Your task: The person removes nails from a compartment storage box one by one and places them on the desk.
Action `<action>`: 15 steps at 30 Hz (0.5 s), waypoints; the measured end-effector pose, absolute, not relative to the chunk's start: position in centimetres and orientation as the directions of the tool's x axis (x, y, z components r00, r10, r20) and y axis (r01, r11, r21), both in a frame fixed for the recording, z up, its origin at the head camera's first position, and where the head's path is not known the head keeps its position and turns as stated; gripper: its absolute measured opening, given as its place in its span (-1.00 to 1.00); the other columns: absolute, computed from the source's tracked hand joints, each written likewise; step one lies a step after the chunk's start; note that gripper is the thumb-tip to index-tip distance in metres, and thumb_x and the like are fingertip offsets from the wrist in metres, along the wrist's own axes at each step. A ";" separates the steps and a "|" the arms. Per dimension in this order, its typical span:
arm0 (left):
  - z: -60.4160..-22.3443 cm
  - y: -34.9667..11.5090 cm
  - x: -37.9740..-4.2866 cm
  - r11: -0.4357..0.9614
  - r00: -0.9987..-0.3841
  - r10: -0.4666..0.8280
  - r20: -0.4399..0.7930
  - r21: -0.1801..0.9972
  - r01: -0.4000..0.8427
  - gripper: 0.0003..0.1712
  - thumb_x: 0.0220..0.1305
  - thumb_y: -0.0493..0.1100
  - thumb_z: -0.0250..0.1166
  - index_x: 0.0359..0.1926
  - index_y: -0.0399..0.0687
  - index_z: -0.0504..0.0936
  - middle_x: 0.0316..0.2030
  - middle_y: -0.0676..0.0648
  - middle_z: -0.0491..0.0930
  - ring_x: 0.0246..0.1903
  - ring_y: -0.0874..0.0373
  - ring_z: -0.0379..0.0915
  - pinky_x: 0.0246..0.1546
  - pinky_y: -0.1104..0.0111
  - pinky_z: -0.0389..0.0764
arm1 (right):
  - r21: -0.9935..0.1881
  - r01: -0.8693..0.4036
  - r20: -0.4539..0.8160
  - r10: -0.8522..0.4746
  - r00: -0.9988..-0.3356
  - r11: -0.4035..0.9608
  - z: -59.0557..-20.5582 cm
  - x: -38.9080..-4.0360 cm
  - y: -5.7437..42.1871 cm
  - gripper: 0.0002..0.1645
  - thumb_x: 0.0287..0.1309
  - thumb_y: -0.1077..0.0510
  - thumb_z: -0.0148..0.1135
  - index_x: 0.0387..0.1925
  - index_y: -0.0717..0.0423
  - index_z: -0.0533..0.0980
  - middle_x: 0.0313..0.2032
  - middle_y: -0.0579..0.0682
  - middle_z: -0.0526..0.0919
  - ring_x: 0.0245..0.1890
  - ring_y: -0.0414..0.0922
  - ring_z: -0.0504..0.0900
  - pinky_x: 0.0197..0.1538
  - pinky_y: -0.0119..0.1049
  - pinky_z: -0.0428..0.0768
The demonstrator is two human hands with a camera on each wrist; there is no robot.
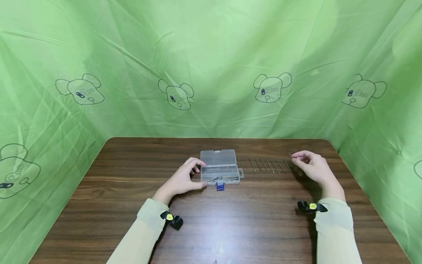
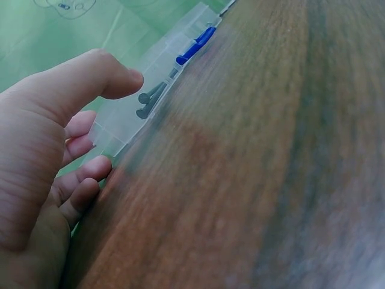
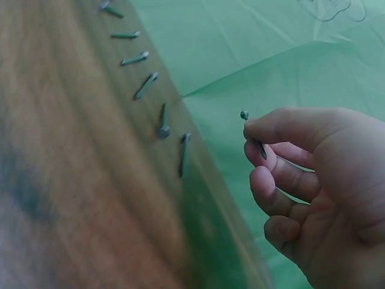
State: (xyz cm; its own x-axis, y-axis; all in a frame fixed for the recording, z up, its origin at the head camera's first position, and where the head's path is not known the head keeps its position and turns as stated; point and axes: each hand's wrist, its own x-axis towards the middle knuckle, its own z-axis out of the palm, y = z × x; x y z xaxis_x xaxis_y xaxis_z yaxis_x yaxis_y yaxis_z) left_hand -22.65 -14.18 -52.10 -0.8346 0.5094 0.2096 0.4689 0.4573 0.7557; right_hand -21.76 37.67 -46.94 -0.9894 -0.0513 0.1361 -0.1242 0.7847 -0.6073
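Observation:
Thumb and fingers of my left hand (image 1: 184, 179) hold the left end of a clear plastic box (image 1: 211, 171), thumb at the front wall. The box's lid (image 1: 218, 157) is tipped back, and a blue latch (image 1: 220, 186) hangs at its front. Inside lie several metal nails (image 2: 150, 101). Farther right, my right hand (image 1: 311, 167) pinches one nail (image 3: 244, 114) between thumb and forefinger, raised above the table, with its round head showing over the thumb. To the left of that hand, several nails (image 3: 146, 86) lie in a spaced row.
A dark wood-grain table (image 1: 257, 220) carries everything. Green cloth (image 1: 217, 55) with printed bear heads surrounds it at the back and sides. A hanging tab (image 1: 241, 173) sticks out from the box's right end, toward the row of nails.

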 end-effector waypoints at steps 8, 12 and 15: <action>-52.2 -14.0 -22.8 0.452 -0.833 0.511 0.212 0.758 0.470 -0.26 0.12 -0.06 0.71 0.30 0.04 0.60 0.08 -0.01 0.53 -0.01 0.13 0.47 0.02 0.22 0.55 | -0.575 -0.110 0.121 -0.048 -0.991 0.811 -49.0 -21.8 38.9 -0.70 0.50 0.01 0.37 0.04 0.15 0.74 -0.17 0.05 0.81 -0.35 -0.35 0.62 -0.20 -0.34 0.51; -52.3 -14.1 -22.8 0.452 -0.835 0.509 0.209 0.760 0.466 -0.26 0.13 -0.05 0.71 0.30 0.05 0.60 0.08 0.00 0.52 -0.02 0.14 0.47 0.01 0.22 0.55 | -0.581 -0.117 0.126 -0.052 -0.991 0.805 -49.9 -21.9 39.2 -0.71 0.49 0.02 0.39 0.02 0.14 0.75 -0.17 0.05 0.82 -0.35 -0.40 0.60 -0.20 -0.36 0.51; -52.2 -14.1 -22.8 0.450 -0.833 0.511 0.214 0.759 0.471 -0.26 0.13 -0.05 0.71 0.30 0.05 0.60 0.08 -0.01 0.52 -0.02 0.13 0.47 0.01 0.21 0.55 | -0.571 -0.119 0.131 -0.054 -0.990 0.812 -50.1 -22.0 39.2 -0.72 0.48 0.02 0.41 0.00 0.12 0.75 -0.19 0.03 0.81 -0.35 -0.38 0.60 -0.19 -0.32 0.50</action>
